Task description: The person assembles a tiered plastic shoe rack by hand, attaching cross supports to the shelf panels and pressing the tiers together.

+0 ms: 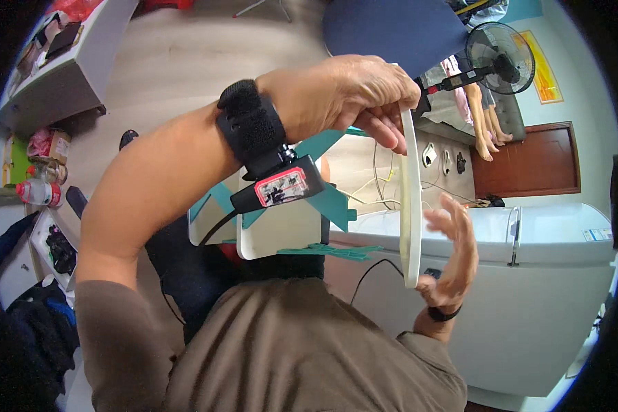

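My left hand is raised, with its fingers closed on the upper end of a white flat panel that I see edge-on. A black strap with a small camera sits on that wrist. At the panel's lower right is my right hand, fingers spread and curved; whether its thumb touches the panel I cannot tell. Below my left forearm, over my lap, are two white rounded boards with green flat pieces around them. Thin green strips lie at the near board's edge. The forearm hides part of these.
A large white appliance with a handle stands close on the right. Beyond are a standing fan, slippers and another person's bare legs. A dark blue surface is ahead. Cables trail behind the panel. Bottles stand left.
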`<action>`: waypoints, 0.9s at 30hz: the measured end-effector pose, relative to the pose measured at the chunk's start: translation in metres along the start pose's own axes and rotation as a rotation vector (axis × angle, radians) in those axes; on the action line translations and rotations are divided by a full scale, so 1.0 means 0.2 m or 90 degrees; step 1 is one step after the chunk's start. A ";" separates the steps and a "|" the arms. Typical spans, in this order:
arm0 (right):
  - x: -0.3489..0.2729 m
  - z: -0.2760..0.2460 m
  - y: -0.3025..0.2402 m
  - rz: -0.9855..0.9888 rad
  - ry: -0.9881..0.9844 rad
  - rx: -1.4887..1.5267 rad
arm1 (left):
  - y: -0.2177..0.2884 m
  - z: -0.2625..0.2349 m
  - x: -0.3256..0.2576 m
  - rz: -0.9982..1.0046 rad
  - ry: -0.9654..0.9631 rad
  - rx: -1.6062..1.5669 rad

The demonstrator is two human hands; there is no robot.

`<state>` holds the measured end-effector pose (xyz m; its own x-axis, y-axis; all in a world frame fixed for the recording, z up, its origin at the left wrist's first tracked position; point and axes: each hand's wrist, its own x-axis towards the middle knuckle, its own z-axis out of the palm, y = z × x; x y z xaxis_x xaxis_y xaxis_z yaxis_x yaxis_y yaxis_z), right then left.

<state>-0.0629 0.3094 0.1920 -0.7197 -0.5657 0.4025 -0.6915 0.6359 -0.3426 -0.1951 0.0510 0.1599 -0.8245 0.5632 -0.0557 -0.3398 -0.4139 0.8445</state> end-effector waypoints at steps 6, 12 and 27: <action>-0.08 0.08 -0.09 -0.070 0.052 -0.187 | -0.02 0.01 0.07 0.004 -0.023 -0.020; -0.02 0.13 -0.07 -0.125 0.248 -0.416 | 0.00 -0.05 0.09 0.063 -0.055 -0.001; -0.03 0.31 -0.04 -0.053 0.269 -0.350 | -0.33 -0.31 -0.05 0.164 -0.044 0.124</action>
<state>-0.0575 0.2752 0.1404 -0.5030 -0.4426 0.7424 -0.5315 0.8357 0.1381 -0.1937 0.0279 0.0715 -0.8369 0.5082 0.2033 -0.0264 -0.4085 0.9124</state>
